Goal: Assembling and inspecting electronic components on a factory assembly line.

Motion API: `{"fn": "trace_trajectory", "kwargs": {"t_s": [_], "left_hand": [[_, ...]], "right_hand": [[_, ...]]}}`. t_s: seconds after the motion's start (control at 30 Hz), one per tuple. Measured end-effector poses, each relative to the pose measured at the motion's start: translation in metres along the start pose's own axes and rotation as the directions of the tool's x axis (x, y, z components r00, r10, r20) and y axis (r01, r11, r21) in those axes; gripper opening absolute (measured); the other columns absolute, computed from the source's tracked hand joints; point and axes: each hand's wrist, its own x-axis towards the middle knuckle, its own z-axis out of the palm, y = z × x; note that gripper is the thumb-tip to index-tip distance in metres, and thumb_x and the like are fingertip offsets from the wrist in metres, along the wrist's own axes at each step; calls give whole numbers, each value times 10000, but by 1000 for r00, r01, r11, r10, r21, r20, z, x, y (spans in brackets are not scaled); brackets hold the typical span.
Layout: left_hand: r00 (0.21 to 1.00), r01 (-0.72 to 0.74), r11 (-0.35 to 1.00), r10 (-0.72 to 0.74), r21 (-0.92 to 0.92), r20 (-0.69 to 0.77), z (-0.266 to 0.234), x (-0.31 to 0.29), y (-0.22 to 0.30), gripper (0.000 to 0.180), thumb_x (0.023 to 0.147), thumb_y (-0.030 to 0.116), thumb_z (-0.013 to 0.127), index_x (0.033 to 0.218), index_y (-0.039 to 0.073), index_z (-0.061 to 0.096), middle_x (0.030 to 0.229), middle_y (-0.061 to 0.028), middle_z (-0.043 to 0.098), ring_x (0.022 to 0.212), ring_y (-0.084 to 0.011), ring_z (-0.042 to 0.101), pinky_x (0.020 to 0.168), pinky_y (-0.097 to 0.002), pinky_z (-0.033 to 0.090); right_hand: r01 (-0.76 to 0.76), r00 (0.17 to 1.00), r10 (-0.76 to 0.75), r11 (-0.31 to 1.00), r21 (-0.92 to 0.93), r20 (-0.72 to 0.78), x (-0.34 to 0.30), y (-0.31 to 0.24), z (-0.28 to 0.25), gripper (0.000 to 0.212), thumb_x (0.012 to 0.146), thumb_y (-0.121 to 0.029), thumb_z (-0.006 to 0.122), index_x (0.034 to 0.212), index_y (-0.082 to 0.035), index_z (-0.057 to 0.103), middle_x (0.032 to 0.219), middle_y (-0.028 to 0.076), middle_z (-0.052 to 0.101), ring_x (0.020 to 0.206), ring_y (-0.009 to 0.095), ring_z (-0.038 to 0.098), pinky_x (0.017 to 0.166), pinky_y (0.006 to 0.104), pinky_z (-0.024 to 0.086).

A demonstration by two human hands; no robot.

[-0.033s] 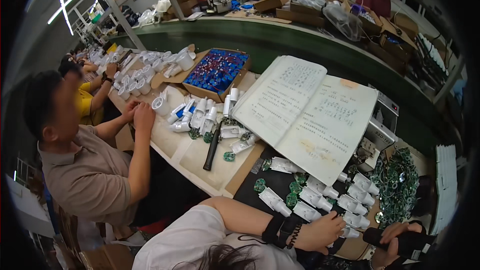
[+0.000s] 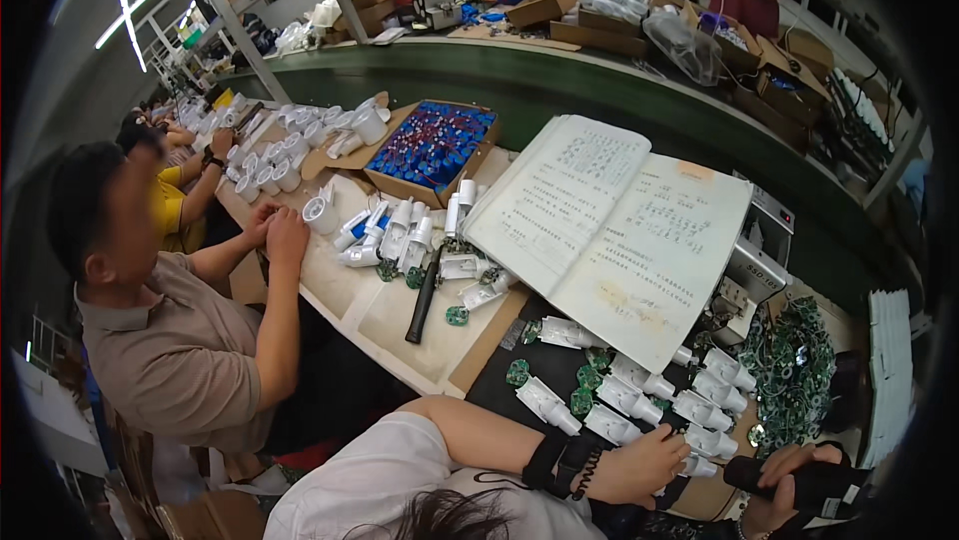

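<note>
Near open book (image 2: 609, 230): left hand (image 2: 649, 465) touching white parts (image 2: 639, 380); right hand (image 2: 789, 490) clutching black tool (image 2: 799, 480).

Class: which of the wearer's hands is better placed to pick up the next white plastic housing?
Probably the left hand: its fingers already rest on the row of white plastic housings and it looks otherwise free. The right hand is wrapped around a black tool beside them.

My left forearm reaches in from the near edge toward the right, wrist banded in black, left hand (image 2: 649, 465) lying palm-down, fingers spread. My right hand (image 2: 789, 490), near right, is curled closed.
</note>
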Motion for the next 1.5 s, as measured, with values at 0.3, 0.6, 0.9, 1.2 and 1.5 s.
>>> {"fn": "trace_trajectory", "kwargs": {"t_s": [0.3, 0.6, 0.9, 1.2, 1.5], "left_hand": [[999, 10, 996, -14, 87, 52, -8, -5, 8, 626, 639, 490, 708, 1032, 14, 602, 984, -57, 474, 959, -199, 423, 794, -314, 327], [996, 62, 983, -73, 173, 57, -13, -5, 13, 679, 648, 472, 708, 1154, 41, 570, 1072, -69, 475, 1030, -229, 425, 825, -372, 356], [990, 53, 997, -60, 52, 129, -21, -4, 6, 712, 630, 363, 756, 1233, 62, 524, 1069, -77, 472, 1057, -231, 441, 863, -381, 390], [991, 49, 988, -66, 145, 115, -12, -3, 7, 665, 628, 352, 755, 1192, 66, 548, 1070, -70, 482, 1105, -237, 437, 903, -388, 382], [989, 57, 992, -71, 110, 132, -13, -2, 3, 581, 639, 361, 745, 1118, 74, 582, 1121, -63, 492, 1139, -240, 430, 952, -403, 369]], "right_hand": [[-139, 876, 48, 978, -156, -481, 0, -8, 38, 431, 782, -175, 602, 1128, -47, 377, 608, 35, 462, 495, 119, 423, 503, 232, 336], [-39, 937, -13, 989, -142, -349, 3, -5, 45, 425, 799, -171, 635, 1103, -77, 353, 605, 45, 502, 494, 151, 469, 486, 272, 379], [-95, 959, 53, 985, -141, -279, -2, -4, 43, 436, 784, -182, 594, 1156, -105, 381, 632, 28, 476, 502, 130, 445, 526, 278, 388], [-143, 960, 105, 981, -130, -261, -4, 15, 47, 419, 806, -197, 623, 1135, -116, 376, 644, 24, 487, 505, 133, 465, 542, 285, 410], [-238, 943, 202, 965, -114, -263, -3, 22, 49, 391, 814, -196, 634, 1107, -121, 386, 639, 23, 482, 511, 133, 464, 547, 289, 408]]}}
